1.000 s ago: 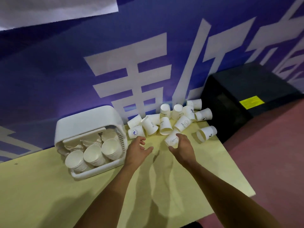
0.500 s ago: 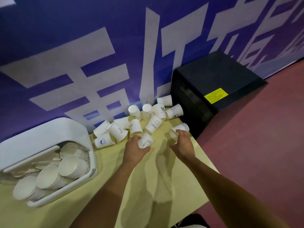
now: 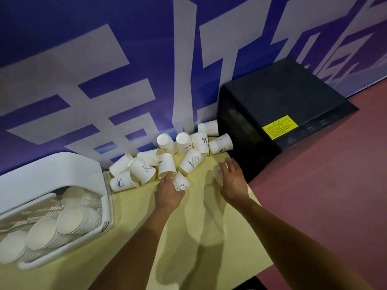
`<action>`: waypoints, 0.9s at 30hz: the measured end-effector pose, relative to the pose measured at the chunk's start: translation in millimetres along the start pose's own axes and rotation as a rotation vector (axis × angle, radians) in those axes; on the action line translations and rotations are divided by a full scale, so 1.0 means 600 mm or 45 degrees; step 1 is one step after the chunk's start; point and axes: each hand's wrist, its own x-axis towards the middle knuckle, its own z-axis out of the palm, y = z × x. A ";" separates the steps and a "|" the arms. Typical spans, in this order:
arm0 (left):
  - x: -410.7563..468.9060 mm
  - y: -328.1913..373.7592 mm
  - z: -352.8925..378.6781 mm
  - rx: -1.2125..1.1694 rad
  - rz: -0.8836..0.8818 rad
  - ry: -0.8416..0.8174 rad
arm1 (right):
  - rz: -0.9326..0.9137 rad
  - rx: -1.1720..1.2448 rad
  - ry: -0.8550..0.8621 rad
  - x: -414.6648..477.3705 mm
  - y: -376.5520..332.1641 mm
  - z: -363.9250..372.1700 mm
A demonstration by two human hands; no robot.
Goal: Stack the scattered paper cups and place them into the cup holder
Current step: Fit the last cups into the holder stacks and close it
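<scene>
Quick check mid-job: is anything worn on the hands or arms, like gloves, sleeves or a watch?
No. The left hand and right hand wear no gloves. The left forearm and right forearm are uncovered to the frame edge, with no sleeve in view. No watch, band or ring shows, though the right hand is slightly blurred.

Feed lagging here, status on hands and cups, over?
Left hand grips bunny cup. Right hand blurred, grip unclear. Loose cups unstacked by wall. Nothing blocking cup holder.

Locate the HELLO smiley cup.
Head view: the HELLO cup sits in the pile on the table, just beyond the bunny cup and left of the right hand.
</scene>
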 end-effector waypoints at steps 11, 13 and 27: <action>-0.004 -0.007 0.020 0.032 -0.030 -0.004 | -0.216 -0.352 0.044 -0.012 0.014 0.018; -0.008 -0.009 0.017 0.018 -0.039 -0.016 | -0.261 -0.381 0.099 -0.018 0.016 0.019; -0.087 -0.103 -0.086 -0.222 -0.031 0.074 | -0.160 0.165 0.102 -0.042 -0.149 0.012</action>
